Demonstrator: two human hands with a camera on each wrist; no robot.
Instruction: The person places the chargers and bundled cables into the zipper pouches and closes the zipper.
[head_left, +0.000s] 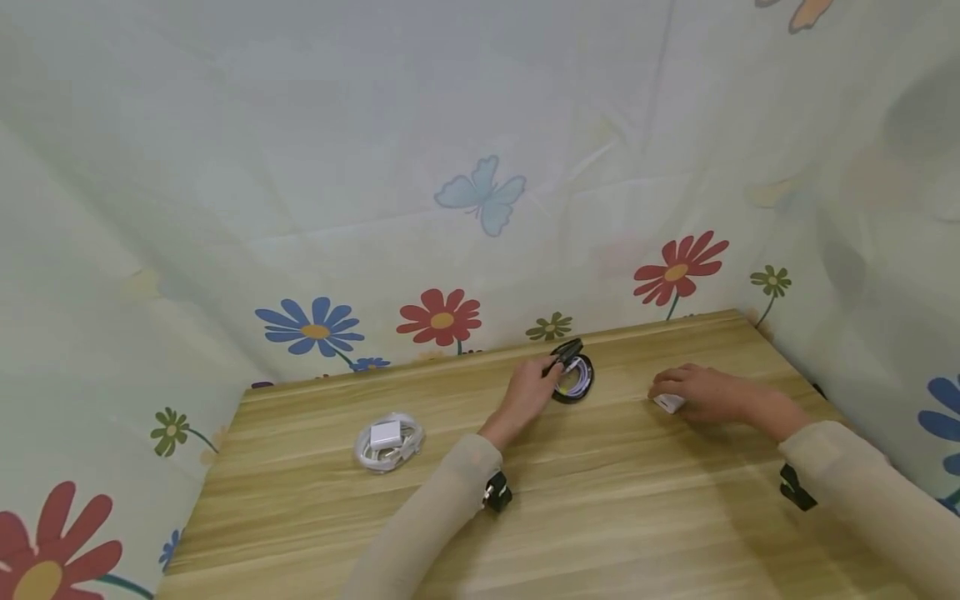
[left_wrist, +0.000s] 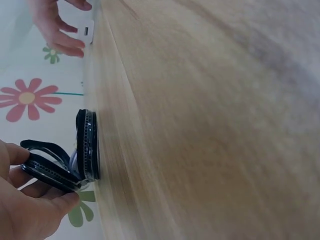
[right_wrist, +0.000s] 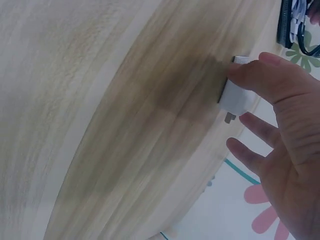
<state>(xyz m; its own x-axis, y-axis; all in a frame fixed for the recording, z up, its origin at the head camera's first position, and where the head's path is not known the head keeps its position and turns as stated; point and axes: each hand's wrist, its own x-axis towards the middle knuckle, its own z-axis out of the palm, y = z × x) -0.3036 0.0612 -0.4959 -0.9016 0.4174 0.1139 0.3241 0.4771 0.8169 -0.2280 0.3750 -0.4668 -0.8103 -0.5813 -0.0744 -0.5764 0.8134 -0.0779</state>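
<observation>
Nearest you: light sleeves [head_left: 431,512] on both forearms, black wrist straps [head_left: 497,492] at the cuffs. Under them a wooden table [head_left: 570,525], pale yellow-brown, streaky grain, soft shadows below your arms. Left part of the top: coiled white cable [head_left: 367,457] with a white power brick [head_left: 386,435] lying on it.

Further in, to the right: your right hand [head_left: 701,393], thumb and index finger pinching a white adapter [right_wrist: 234,97], metal prongs showing, other fingers loose. Adapter is at the tabletop; can't tell if it's lifted.

Near the back edge, in the middle: your left hand [head_left: 528,387] grips the raised half of a round black zip case [left_wrist: 89,145], thumb one side, fingers the other. Case stands open on the wood, pale purple cable [right_wrist: 298,15] looped inside.

Beyond the table: whitish printed cloth [head_left: 360,150] behind and at both sides, creased. Red flowers [head_left: 441,321] and a blue flower [head_left: 315,331] low along the back edge, pale blue butterfly [head_left: 483,196] above.
</observation>
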